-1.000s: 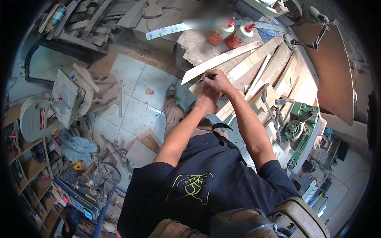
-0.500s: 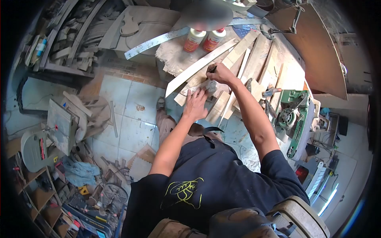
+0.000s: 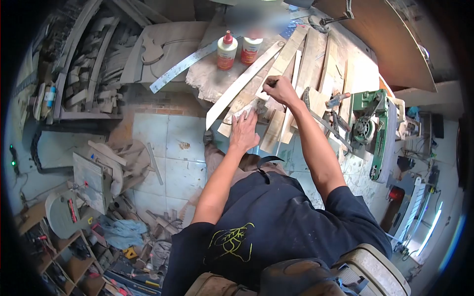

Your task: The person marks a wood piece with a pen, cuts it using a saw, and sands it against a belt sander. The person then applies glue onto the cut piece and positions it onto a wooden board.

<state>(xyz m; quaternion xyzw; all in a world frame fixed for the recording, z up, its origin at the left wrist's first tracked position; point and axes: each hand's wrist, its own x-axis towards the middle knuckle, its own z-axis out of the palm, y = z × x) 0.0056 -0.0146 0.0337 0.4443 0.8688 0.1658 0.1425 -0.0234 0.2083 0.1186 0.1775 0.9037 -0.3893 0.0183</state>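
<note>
Just above the middle of the frame, the right hand [image 3: 280, 90] grips a dark pen [image 3: 272, 83] over the boards, while the left hand [image 3: 243, 131], fingers loosely spread and grasping nothing, lies flat on a short board [image 3: 240, 102]. Between the hands and two glue bottles [image 3: 227, 52] at upper centre runs a long pale strip [image 3: 242, 89]. More boards [image 3: 310, 61] fan out right of centre, partly behind the right forearm, and a green machine [image 3: 364, 121] stands beyond, farther right.
</note>
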